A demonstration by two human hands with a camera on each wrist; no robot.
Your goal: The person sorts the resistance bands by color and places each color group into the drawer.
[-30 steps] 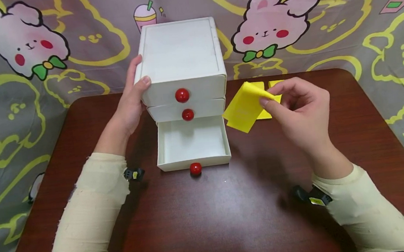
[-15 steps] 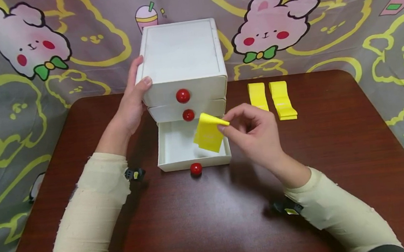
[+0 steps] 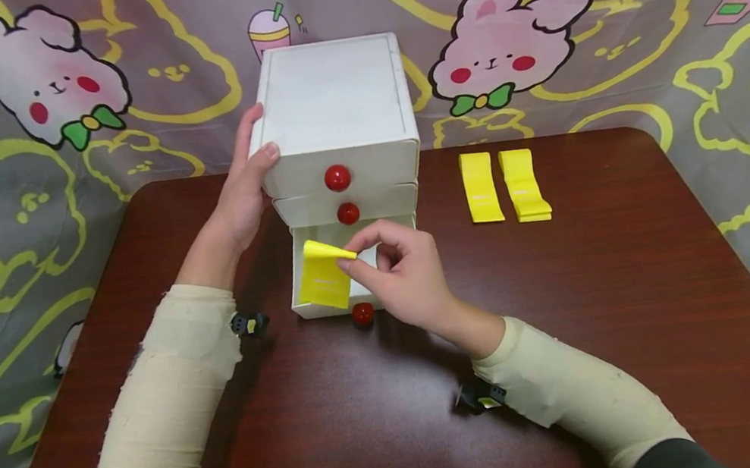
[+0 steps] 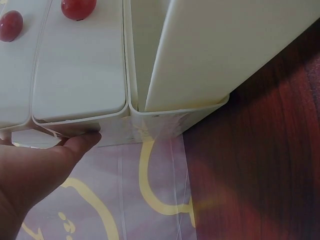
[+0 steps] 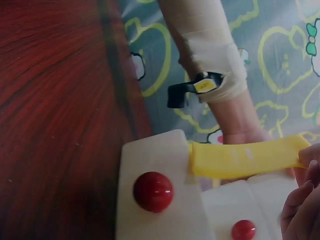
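A white drawer cabinet [image 3: 336,93] with red knobs stands at the back of the table, its bottom drawer [image 3: 369,305] pulled out. My left hand [image 3: 243,191] rests against the cabinet's left side, thumb at the upper front corner. Between thumb and forefinger, my right hand [image 3: 406,272] pinches one end of a folded yellow band [image 3: 325,281] with faint white print. The band hangs over the left part of the open drawer, hiding some of its inside. In the right wrist view, the yellow band [image 5: 245,156] stretches out from the fingertips near the drawer front [image 5: 150,150].
Two more folded yellow bands, a left one [image 3: 480,188] and a right one [image 3: 524,186], lie on the dark wooden table [image 3: 341,436] right of the cabinet. A patterned cloth [image 3: 323,3] hangs behind. The drawer's red knob [image 3: 363,314] sticks out toward me.
My right hand has carried the yellow band leftward and lower, from beside the cabinet to over the open drawer, uncovering the two bands on the table. The left hand stays put.
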